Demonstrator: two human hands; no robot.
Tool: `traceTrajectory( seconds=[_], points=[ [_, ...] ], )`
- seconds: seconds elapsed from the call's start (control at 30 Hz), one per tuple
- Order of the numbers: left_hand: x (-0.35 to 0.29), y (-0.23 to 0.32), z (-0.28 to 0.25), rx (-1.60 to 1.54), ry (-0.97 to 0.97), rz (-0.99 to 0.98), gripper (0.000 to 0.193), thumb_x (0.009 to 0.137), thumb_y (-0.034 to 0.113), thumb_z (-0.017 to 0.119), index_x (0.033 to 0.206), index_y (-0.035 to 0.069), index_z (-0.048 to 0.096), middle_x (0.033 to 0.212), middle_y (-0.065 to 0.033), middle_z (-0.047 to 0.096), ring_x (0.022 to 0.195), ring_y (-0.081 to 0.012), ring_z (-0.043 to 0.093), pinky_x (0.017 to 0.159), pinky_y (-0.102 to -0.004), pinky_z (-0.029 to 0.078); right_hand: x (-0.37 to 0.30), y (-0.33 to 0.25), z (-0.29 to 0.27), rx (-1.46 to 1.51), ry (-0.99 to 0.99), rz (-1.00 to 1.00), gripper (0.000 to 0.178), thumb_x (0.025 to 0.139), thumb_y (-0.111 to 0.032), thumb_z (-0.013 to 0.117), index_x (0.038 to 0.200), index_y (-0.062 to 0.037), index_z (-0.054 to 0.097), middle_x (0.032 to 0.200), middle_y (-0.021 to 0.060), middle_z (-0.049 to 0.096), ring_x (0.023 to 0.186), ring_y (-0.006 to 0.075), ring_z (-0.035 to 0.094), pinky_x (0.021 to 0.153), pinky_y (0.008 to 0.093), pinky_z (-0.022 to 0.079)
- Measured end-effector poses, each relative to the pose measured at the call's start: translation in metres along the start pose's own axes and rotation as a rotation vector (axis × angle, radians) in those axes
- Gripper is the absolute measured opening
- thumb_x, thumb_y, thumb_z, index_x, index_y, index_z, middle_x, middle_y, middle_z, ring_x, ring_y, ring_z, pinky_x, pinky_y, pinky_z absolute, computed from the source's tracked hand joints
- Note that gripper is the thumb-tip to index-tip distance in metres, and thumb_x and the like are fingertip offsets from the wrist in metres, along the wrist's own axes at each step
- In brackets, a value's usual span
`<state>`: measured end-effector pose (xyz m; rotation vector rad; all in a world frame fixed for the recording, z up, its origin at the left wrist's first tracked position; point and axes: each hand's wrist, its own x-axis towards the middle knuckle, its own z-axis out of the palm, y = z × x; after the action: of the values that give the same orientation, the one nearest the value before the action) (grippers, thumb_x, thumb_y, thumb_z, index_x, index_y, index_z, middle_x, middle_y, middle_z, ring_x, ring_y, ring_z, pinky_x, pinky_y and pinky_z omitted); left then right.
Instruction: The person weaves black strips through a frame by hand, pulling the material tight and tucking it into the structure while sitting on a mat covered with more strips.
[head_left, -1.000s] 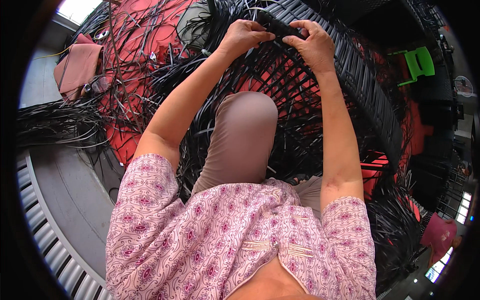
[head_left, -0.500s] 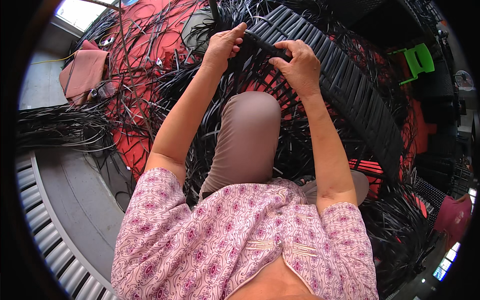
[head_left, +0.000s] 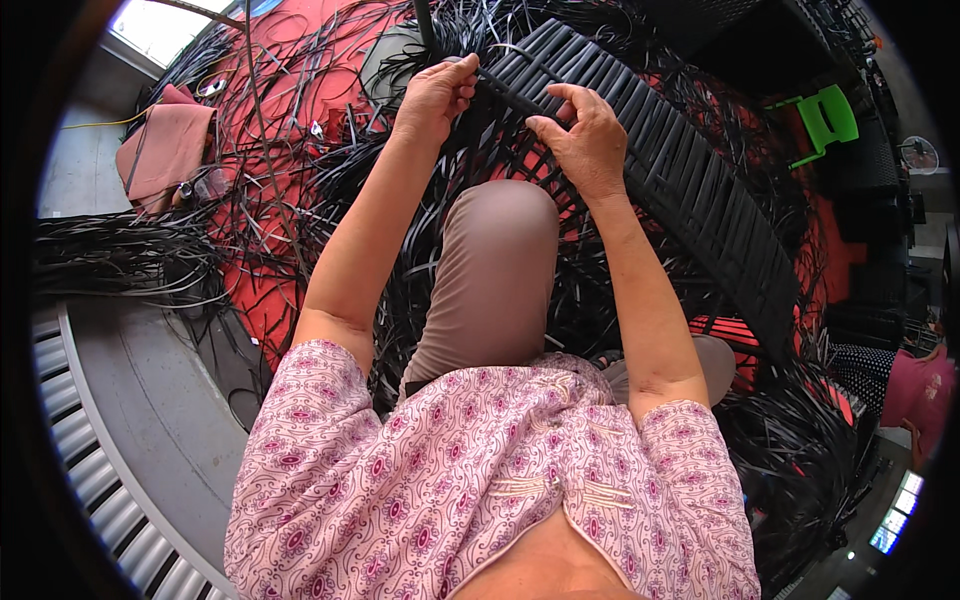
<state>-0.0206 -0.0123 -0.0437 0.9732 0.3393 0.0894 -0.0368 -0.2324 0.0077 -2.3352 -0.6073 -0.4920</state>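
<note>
overhead, left hand [head_left: 432,97] pinching black strip [head_left: 505,92], raised knee [head_left: 497,225] below

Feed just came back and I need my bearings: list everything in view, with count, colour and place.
woven black strip panel: one, black, curving upper right
loose black plastic strips: many, black, strewn over floor
red floor mat: one, red, under strips
pink cloth: one, pink, upper left
green plastic chair: one, green, upper right
left hand: pinching a black strip at panel
right hand: fingers open, at panel
</note>
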Motion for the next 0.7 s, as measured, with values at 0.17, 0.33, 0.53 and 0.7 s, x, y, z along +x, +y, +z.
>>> traceTrajectory(
  seconds=[0.17, 0.33, 0.53, 0.7],
  points=[
    [0.001, -0.001, -0.002, 0.005, -0.027, 0.020, 0.018, 0.087, 0.024, 0.078, 0.081, 0.011, 0.067, 0.072, 0.0034, 0.062, 0.058, -0.0043, 0.054, 0.048, -0.0169, 0.040, -0.001, 0.002, 0.004, 0.348, 0.071, 0.194, 0.034, 0.083, -0.016, 0.073, 0.113, -0.0033, 0.067, 0.084, 0.0024, 0.068, 0.068, 0.0122, 0.063, 0.068, 0.0277, 0.053],
    [0.000, -0.006, -0.008, -0.020, -0.019, -0.025, 0.019, 0.087, 0.025, 0.079, 0.081, 0.011, 0.068, 0.072, 0.0042, 0.062, 0.059, -0.0039, 0.053, 0.050, -0.0171, 0.041, 0.014, 0.009, 0.003, 0.462, 0.005, 0.302, 0.023, 0.086, -0.016, 0.069, 0.105, -0.0026, 0.073, 0.086, 0.0073, 0.070, 0.075, 0.0156, 0.067, 0.072, 0.0292, 0.054],
    [0.004, -0.003, -0.006, 0.049, -0.106, 0.120, 0.020, 0.085, 0.027, 0.080, 0.079, 0.012, 0.068, 0.070, 0.0052, 0.062, 0.058, -0.0026, 0.052, 0.052, -0.0179, 0.041, 0.028, -0.014, 0.014, -0.033, -0.156, 0.043, 0.026, 0.082, -0.029, 0.074, 0.100, -0.0104, 0.077, 0.095, 0.0115, 0.070, 0.087, 0.0299, 0.069, 0.081, 0.0390, 0.055],
    [0.004, 0.008, 0.006, 0.189, -0.072, 0.182, 0.018, 0.086, 0.023, 0.078, 0.077, 0.011, 0.068, 0.068, 0.0064, 0.058, 0.056, -0.0021, 0.048, 0.052, -0.0175, 0.037, 0.030, -0.022, 0.022, -0.174, -0.169, -0.016, 0.027, 0.079, -0.030, 0.077, 0.099, -0.0121, 0.077, 0.094, 0.0109, 0.069, 0.088, 0.0282, 0.069, 0.079, 0.0391, 0.055]
  ],
)
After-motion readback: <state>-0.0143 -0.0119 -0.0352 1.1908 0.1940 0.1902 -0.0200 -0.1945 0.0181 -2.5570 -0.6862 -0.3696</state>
